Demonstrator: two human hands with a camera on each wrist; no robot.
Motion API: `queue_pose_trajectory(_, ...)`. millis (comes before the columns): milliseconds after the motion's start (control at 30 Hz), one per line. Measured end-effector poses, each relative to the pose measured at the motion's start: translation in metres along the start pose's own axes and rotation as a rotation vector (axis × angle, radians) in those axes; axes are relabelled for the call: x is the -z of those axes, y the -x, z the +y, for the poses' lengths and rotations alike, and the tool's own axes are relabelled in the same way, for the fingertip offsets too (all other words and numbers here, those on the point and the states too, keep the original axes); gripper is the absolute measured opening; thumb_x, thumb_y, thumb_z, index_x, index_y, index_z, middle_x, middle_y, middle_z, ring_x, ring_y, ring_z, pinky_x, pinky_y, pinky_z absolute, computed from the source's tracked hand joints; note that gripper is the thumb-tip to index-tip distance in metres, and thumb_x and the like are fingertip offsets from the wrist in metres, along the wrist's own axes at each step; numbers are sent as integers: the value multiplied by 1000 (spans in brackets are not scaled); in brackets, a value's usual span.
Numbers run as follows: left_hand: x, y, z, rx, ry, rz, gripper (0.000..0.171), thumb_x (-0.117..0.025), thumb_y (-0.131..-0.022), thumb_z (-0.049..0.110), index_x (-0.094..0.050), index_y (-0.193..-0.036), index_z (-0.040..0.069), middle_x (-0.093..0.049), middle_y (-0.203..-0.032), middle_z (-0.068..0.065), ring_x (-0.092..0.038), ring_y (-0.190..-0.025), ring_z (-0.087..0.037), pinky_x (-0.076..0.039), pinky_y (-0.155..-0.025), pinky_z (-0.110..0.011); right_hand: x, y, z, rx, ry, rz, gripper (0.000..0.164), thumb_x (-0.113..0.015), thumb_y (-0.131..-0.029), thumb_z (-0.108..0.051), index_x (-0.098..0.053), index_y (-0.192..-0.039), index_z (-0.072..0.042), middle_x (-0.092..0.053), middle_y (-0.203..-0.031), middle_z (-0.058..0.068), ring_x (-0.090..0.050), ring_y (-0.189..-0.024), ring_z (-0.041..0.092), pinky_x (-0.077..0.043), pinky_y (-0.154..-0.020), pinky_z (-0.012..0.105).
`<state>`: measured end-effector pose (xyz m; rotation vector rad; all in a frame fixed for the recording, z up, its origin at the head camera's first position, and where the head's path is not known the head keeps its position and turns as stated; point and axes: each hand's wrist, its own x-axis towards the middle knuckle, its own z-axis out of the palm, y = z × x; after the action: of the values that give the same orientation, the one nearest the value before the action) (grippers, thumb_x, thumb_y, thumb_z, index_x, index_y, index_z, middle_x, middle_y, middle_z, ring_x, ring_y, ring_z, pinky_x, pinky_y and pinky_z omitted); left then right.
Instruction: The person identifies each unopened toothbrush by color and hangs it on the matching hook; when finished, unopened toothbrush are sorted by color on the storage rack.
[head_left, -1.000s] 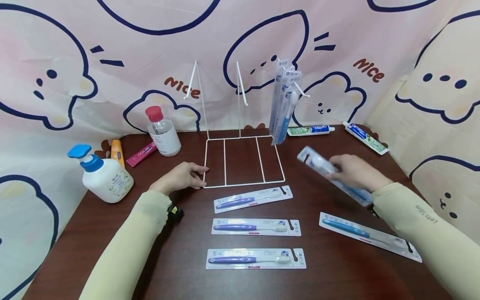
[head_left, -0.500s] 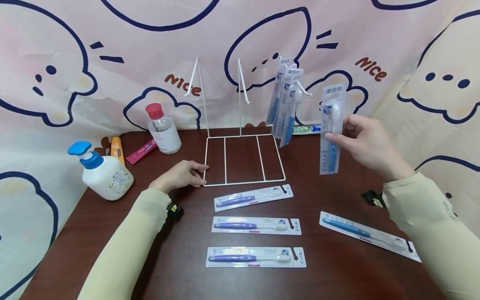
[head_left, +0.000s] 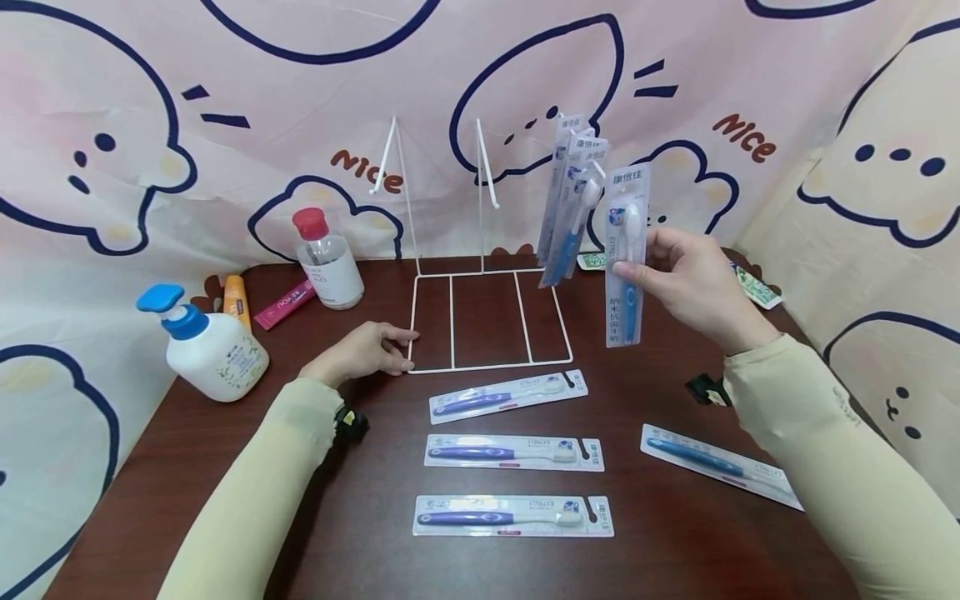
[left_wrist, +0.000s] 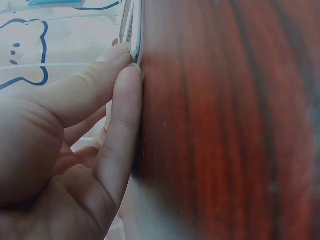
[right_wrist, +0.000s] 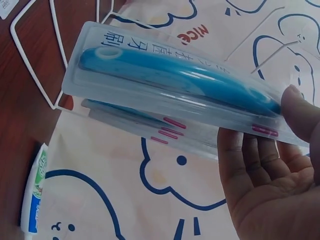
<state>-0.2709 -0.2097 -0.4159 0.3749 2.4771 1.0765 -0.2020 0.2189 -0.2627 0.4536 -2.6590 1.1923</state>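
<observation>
In the head view, my right hand (head_left: pixel 693 279) pinches a packaged blue toothbrush (head_left: pixel 626 250) upright, thumb across its front. The pack stands just right of several packaged toothbrushes (head_left: pixel 572 208) hanging on the right hook of a white wire rack (head_left: pixel 487 367). Up close in the right wrist view, the held toothbrush pack (right_wrist: pixel 175 80) shows its blue handle, with the hanging packs (right_wrist: pixel 150 125) behind it. My left hand (head_left: pixel 360 354) holds the rack's front left corner; in the left wrist view its fingertips (left_wrist: pixel 129 75) close on the white wire.
Three packaged purple toothbrushes (head_left: pixel 512 452) lie in front of the rack. A packaged blue toothbrush (head_left: pixel 712 462) lies at right, partly under the sleeve. Left stand a pump bottle (head_left: pixel 217 358), a red-capped bottle (head_left: pixel 330 271) and two tubes (head_left: pixel 285 304). Toothpaste tubes (head_left: pixel 756 287) lie behind.
My right hand has raised the packaged blue toothbrush from low over the table, turned it upright, then moved it left toward the hanging packs. The left hand stays on the rack.
</observation>
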Motion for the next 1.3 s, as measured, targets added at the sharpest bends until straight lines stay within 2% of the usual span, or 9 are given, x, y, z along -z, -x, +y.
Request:
queue_pose_trajectory(267,0,-2,-1,3,16,-22,55,-77,-74,20,-57,-126,14,-65,-83,-7,-61,-72,-21,-49,-65,-30,-5,-11,10,-90,-13,-27,52,-60,-84,-45,-55,-124,-13,-58,-119,6,-59,-99,23,-45,-85,49)
queue_pose_trajectory(500,1,-1,-1,34,19,-26,55,-77,-74,20,-57,-126,16,-65,-84,-8,-60,-72,-22,-48,-66,-30,-12,-28,19,-142,-48,-65,60,-60,-83,-48,-50,-130,-14,-55,-124,7,-56,-103,24,-43,-88,48)
queue_pose_trajectory(800,-1,0,2,18,16,-16,55,-76,-75,18,-57,-126,13,-65,-81,-8,-60,-71,-21,-47,-65,-30,-18,-55,29,-121,-87,-101,58,-61,-83,-44,-49,-133,-17,-55,-125,3,-57,-104,20,-46,-86,42)
queue_pose_trajectory(1067,-3,0,0,12,10,-23,56,-76,-75,19,-56,-127,13,-65,-81,-8,-60,-71,-21,-48,-65,-31,-22,-61,32,-125,-123,-140,59,-62,-84,-40,-46,-136,-17,-54,-128,6,-56,-108,21,-44,-88,43)
queue_pose_trajectory(1200,-2,0,0,20,9,-26,55,-76,-75,19,-56,-127,14,-65,-82,-8,-60,-71,-22,-48,-66,-31,-20,-63,34,-122,-109,-159,56,-63,-82,-41,-50,-132,-17,-55,-126,4,-56,-107,21,-44,-89,43)
queue_pose_trajectory(1300,0,-2,1,16,-4,-22,56,-76,-75,19,-56,-127,14,-66,-81,-7,-61,-72,-21,-48,-67,-31,-16,-64,39,-133,-87,-163,49,-64,-81,-44,-56,-121,-17,-57,-119,2,-56,-104,20,-42,-91,44)
